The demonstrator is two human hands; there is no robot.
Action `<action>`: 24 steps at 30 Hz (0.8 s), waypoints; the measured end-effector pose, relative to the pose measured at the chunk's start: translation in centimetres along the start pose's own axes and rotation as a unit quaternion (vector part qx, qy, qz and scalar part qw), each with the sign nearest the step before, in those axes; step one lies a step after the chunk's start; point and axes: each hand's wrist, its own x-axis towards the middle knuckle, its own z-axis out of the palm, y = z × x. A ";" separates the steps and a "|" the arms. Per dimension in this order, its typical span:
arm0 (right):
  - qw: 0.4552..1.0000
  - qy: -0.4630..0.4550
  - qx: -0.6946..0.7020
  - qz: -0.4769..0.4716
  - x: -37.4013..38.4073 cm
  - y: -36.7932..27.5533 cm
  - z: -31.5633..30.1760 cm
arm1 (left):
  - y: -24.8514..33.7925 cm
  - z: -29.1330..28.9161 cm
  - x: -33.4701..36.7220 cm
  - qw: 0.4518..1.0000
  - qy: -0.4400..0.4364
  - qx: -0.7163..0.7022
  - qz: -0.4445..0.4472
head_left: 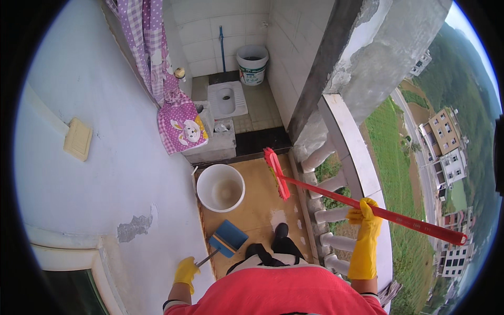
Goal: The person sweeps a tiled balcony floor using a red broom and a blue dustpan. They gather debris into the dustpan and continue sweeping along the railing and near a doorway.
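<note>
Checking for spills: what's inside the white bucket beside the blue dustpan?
The white bucket looks empty; its pale, slightly stained bottom shows. Nothing covers it. Whether a thin film of water remains cannot be told.

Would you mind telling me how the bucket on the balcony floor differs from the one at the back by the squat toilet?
The near white bucket is wide, shallow-looking and plain; the far bucket looks narrower and taller and carries a coloured printed band. The near bucket stands on the tan balcony floor; the far one stands beside the squat toilet. Both are white, round, upright and uncovered.

Tan balcony floor (257, 205); white bucket (220, 187), blue dustpan (229, 237), red broom head (276, 173) on it
</note>
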 end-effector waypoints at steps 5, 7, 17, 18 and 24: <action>0.997 -0.033 0.038 -0.053 9.8 -0.8 8.7 | 6.6 -1.6 4.2 0.976 0.136 -0.011 0.169; 0.994 -0.057 0.067 -0.061 15.7 -0.4 11.6 | 14.6 -3.8 4.6 0.950 0.107 -0.206 0.209; 0.968 -0.193 0.146 -0.063 35.4 4.2 37.3 | 53.0 -25.4 -3.1 0.685 -0.189 -0.518 0.476; 0.960 -0.219 0.166 -0.060 36.8 5.7 39.7 | 55.4 -27.6 -2.6 0.650 -0.237 -0.545 0.473; 0.889 -0.322 0.314 0.082 44.0 17.5 52.3 | 64.5 -36.9 6.5 0.726 -0.103 -0.602 0.317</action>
